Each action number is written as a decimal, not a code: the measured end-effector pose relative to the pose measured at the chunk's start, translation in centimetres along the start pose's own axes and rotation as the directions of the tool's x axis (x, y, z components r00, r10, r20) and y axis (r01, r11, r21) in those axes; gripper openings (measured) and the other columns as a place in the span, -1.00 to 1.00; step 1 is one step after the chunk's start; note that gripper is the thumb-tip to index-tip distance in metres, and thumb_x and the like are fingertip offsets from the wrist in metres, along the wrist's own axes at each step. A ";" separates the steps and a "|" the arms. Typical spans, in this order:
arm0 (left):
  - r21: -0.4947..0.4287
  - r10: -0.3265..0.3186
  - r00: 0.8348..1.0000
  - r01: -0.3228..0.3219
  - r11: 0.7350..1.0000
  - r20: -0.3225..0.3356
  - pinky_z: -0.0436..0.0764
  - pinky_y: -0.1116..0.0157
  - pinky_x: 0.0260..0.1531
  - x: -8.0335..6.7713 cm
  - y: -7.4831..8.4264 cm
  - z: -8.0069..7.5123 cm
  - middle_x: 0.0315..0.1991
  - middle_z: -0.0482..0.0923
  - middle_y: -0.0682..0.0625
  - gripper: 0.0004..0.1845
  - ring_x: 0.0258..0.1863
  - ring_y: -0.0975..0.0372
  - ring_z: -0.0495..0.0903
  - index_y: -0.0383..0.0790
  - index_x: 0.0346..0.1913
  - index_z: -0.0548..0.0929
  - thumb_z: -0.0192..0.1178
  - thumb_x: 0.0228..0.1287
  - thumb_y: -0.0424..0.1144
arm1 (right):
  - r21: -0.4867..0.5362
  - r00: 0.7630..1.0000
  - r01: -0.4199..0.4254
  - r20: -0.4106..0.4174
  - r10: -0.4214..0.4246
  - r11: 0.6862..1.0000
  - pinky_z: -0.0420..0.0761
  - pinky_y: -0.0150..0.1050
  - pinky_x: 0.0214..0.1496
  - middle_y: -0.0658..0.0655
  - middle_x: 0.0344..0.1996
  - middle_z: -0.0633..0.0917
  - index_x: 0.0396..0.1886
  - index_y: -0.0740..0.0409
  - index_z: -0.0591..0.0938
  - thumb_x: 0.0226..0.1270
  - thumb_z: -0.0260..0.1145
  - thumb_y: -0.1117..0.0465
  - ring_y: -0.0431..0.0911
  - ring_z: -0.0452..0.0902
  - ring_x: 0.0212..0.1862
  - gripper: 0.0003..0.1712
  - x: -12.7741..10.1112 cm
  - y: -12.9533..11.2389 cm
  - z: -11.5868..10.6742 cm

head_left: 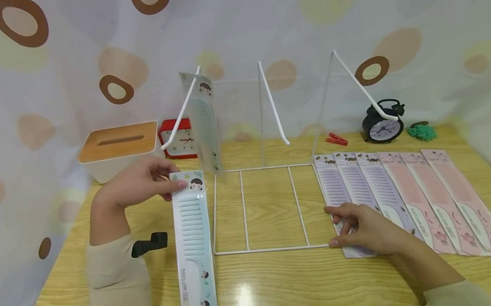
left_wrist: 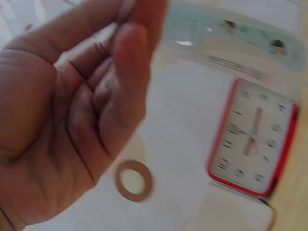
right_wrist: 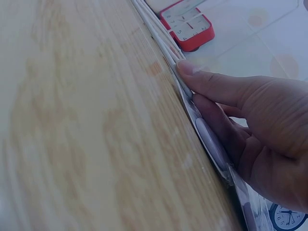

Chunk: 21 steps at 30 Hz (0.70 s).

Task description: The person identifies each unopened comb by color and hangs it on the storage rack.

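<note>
Left hand pinching top of blue packaged comb at 9 o'clock of white wire rack, lifting header end (lower end resting on counter). Right hand pressing lavender packaged comb at rack's 3 o'clock, fingers lying relaxed, steadying row.

I see a tissue box and red clock near the table's far-left edge, a black alarm clock far right.
</note>
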<state>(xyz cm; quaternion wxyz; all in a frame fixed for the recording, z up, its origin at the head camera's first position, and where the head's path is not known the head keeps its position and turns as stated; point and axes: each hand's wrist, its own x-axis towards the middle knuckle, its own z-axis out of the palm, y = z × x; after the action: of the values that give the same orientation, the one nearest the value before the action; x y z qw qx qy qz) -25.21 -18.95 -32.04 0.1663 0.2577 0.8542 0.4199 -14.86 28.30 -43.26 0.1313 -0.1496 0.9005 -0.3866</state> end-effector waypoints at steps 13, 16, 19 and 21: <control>-0.120 0.621 0.630 -0.741 0.661 -0.467 0.58 0.45 -0.54 -5.0 6.3 2.0 -0.43 0.73 0.07 -0.91 -0.59 0.32 0.58 -0.42 -0.41 0.72 0.45 0.10 -0.47 | -0.027 1.000 -0.015 -0.009 0.014 1.000 0.50 -0.42 -0.19 0.05 -0.19 0.59 0.37 0.37 0.45 0.07 0.58 -0.02 -0.29 0.59 -0.37 -0.05 -0.2 -0.1 -0.1; -0.084 0.585 0.544 -0.771 0.631 -0.602 0.55 0.47 -0.56 -5.5 7.4 2.3 -0.45 0.73 0.05 -0.77 -0.64 0.33 0.55 -0.50 -0.45 0.65 0.48 0.11 -0.38 | -0.023 1.000 -0.010 -0.006 0.010 1.000 0.50 -0.42 -0.21 0.05 -0.18 0.59 0.38 0.37 0.44 0.07 0.58 -0.02 -0.29 0.58 -0.37 -0.05 -0.1 -0.2 -0.1; -0.058 0.535 0.505 -0.761 0.646 -0.677 0.51 0.48 -0.61 -5.7 8.1 2.3 -0.50 0.69 0.06 -0.71 -0.70 0.34 0.51 -0.55 -0.45 0.61 0.47 0.13 -0.36 | -0.019 1.000 -0.005 -0.005 0.005 1.000 0.49 -0.42 -0.22 0.05 -0.18 0.59 0.38 0.37 0.44 0.08 0.58 -0.02 -0.29 0.58 -0.37 -0.05 0.0 -0.2 0.0; -0.056 0.508 0.508 -0.743 0.667 -0.696 0.50 0.48 -0.62 -5.6 8.3 2.3 -0.52 0.67 0.06 -0.76 -0.72 0.34 0.49 -0.53 -0.43 0.61 0.45 0.15 -0.39 | -0.012 1.000 -0.003 -0.007 0.003 1.000 0.50 -0.42 -0.23 0.06 -0.17 0.59 0.38 0.38 0.44 0.08 0.58 -0.01 -0.29 0.57 -0.38 -0.05 0.1 -0.2 0.0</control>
<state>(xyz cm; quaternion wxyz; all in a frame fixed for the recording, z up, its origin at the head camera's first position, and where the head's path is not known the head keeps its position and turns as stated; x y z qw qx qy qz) -17.03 -16.52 -26.38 -0.2519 0.3641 0.6125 0.6548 -14.89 28.18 -43.13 0.1276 -0.1477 0.9034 -0.3817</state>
